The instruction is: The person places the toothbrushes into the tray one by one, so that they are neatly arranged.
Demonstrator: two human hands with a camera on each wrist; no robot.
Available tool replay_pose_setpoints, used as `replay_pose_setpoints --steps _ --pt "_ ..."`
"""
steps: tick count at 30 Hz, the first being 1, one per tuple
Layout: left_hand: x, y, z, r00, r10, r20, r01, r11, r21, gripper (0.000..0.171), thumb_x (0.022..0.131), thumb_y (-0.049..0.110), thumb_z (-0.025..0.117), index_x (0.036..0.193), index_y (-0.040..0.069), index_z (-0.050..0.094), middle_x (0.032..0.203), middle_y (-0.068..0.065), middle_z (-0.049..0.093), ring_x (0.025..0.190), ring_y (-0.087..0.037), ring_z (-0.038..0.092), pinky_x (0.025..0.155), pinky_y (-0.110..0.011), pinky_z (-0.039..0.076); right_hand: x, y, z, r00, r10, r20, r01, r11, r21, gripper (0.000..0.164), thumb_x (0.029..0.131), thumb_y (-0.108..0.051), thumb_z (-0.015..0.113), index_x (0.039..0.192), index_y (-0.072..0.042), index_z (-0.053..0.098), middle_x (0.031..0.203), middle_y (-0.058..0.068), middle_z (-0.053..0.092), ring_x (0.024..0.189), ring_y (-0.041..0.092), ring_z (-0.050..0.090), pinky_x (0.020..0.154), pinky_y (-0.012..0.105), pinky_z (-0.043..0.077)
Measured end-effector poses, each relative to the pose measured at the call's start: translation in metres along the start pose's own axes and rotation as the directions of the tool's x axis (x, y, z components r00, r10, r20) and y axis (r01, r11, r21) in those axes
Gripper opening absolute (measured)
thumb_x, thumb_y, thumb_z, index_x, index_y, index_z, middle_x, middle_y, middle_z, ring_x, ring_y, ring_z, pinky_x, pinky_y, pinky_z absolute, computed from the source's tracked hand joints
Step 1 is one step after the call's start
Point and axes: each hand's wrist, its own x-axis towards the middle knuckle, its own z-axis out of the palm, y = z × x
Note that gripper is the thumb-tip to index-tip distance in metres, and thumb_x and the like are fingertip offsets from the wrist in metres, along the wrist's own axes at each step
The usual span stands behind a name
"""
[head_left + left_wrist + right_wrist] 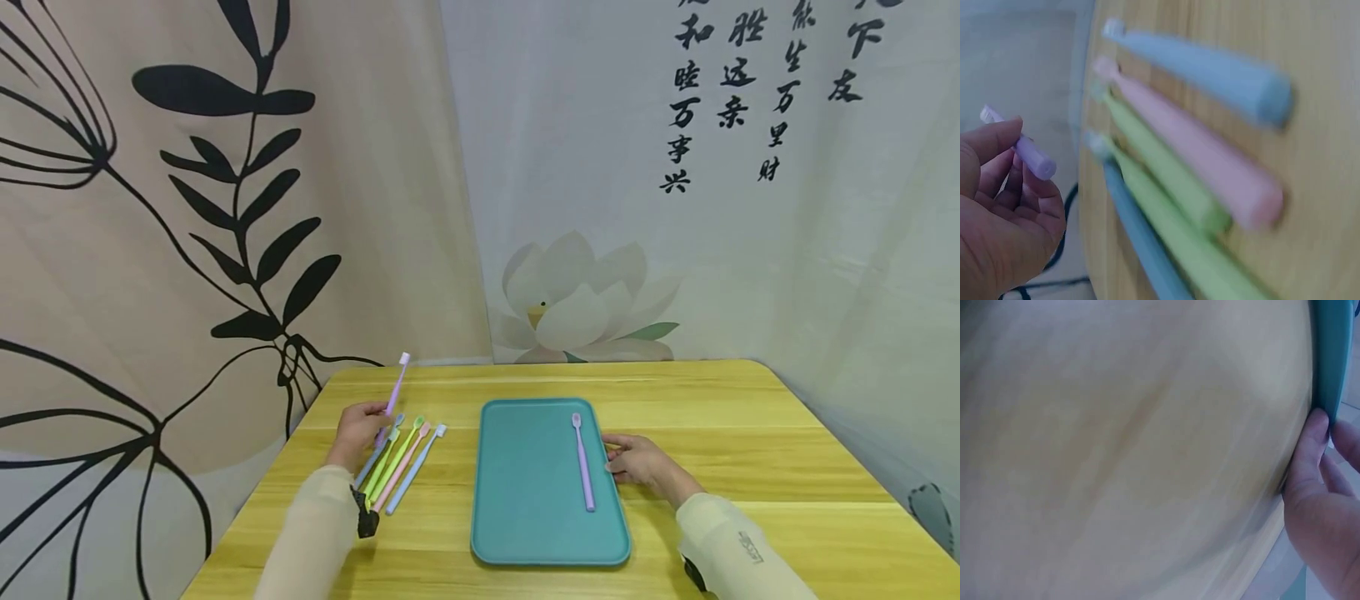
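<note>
My left hand (358, 433) pinches a purple toothbrush (396, 388) between thumb and fingers, its white head pointing up. In the left wrist view the toothbrush (1034, 157) is held above the table. Below that hand, several toothbrushes lie side by side: a pink toothbrush (405, 467), a light blue toothbrush (416, 471), two green ones and a darker blue one. A teal tray (536, 533) lies right of them, with another purple toothbrush (584, 467) near its right side. My right hand (641, 461) holds the tray's right rim (1330, 356) between thumb and fingers.
All this is on a wooden table (712, 417) with rounded far corners. Behind it hangs a printed curtain (390, 208) with black leaves, a pale lotus flower and dark written characters.
</note>
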Motion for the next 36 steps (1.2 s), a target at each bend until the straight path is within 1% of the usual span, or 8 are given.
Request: replay_pose_setpoints --steps 6,9,11,15,19,25,32,36 --pt "-0.004 0.015 0.024 0.999 0.003 0.048 0.003 0.99 -0.14 0.04 0.09 -0.006 0.064 0.129 -0.012 0.058 0.102 -0.017 0.06 0.075 -0.019 0.055 0.06 -0.029 0.05 -0.001 0.0 0.0 1.0 -0.008 0.008 0.008 1.0 0.001 0.059 0.089 0.014 0.059 0.146 0.01 0.039 0.1 0.016 0.053 0.086 0.022 0.057 0.075 0.035 0.056" --pt "-0.006 0.02 0.035 0.998 -0.011 0.063 0.022 0.983 -0.182 0.04 0.09 -0.006 0.064 0.13 -0.011 0.058 0.102 -0.014 0.06 0.075 -0.015 0.055 0.064 -0.029 0.05 -0.002 0.0 0.0 1.0 -0.016 0.013 0.016 1.0 -0.002 0.059 0.09 0.014 0.059 0.146 0.01 0.039 0.1 0.017 0.052 0.086 0.023 0.057 0.075 0.036 0.056" --pt "-0.007 0.023 0.043 0.997 -0.02 0.073 0.035 0.975 -0.219 0.04 0.09 -0.007 0.064 0.13 -0.009 0.059 0.101 -0.012 0.059 0.075 -0.016 0.056 0.065 -0.03 0.05 -0.002 0.0 0.0 1.0 -0.017 0.008 0.017 1.0 -0.002 0.059 0.09 0.014 0.059 0.145 0.01 0.04 0.1 0.017 0.052 0.086 0.023 0.057 0.075 0.036 0.055" --pt "-0.011 0.028 0.06 0.995 -0.02 0.093 0.045 0.963 -0.267 0.04 0.089 -0.008 0.065 0.129 -0.01 0.059 0.1 -0.014 0.058 0.073 -0.016 0.056 0.062 -0.029 0.05 -0.002 0.0 0.0 1.0 -0.019 0.008 0.019 1.0 -0.004 0.059 0.09 0.013 0.059 0.146 0.01 0.04 0.101 0.017 0.052 0.087 0.023 0.056 0.075 0.036 0.055" --pt "-0.017 0.033 0.076 0.995 -0.023 0.101 0.049 0.963 -0.266 0.038 0.087 -0.006 0.068 0.125 -0.008 0.062 0.1 -0.013 0.058 0.074 -0.015 0.055 0.062 -0.027 0.049 -0.002 -0.001 0.0 1.0 -0.02 0.01 0.02 1.0 -0.003 0.059 0.09 0.013 0.059 0.146 0.01 0.039 0.102 0.017 0.052 0.088 0.023 0.056 0.075 0.036 0.055" --pt "-0.027 0.039 0.102 0.994 -0.016 0.108 0.045 0.96 -0.275 0.037 0.085 -0.006 0.071 0.121 -0.007 0.064 0.094 -0.009 0.057 0.072 -0.015 0.053 0.058 -0.024 0.047 -0.003 0.0 0.0 1.0 -0.018 0.006 0.018 1.0 0.006 0.059 0.09 0.014 0.058 0.146 0.011 0.039 0.103 0.018 0.053 0.087 0.023 0.057 0.076 0.036 0.055" --pt "-0.047 0.047 0.135 0.988 -0.011 0.157 0.06 0.949 -0.31 0.039 0.085 -0.004 0.072 0.122 -0.007 0.064 0.093 -0.007 0.059 0.076 -0.016 0.055 0.062 -0.026 0.048 -0.002 0.0 0.0 1.0 -0.008 0.013 0.008 1.0 0.017 0.06 0.09 0.014 0.058 0.146 0.011 0.038 0.101 0.017 0.052 0.086 0.023 0.056 0.075 0.035 0.055" --pt "-0.059 0.054 0.151 0.987 -0.022 0.159 0.07 0.949 -0.307 0.037 0.084 -0.003 0.074 0.119 -0.005 0.065 0.094 -0.008 0.062 0.081 -0.018 0.056 0.067 -0.028 0.05 -0.002 0.0 0.0 1.0 -0.015 0.015 0.014 1.0 0.017 0.06 0.089 0.015 0.057 0.146 0.012 0.037 0.101 0.017 0.052 0.086 0.022 0.056 0.075 0.035 0.055"
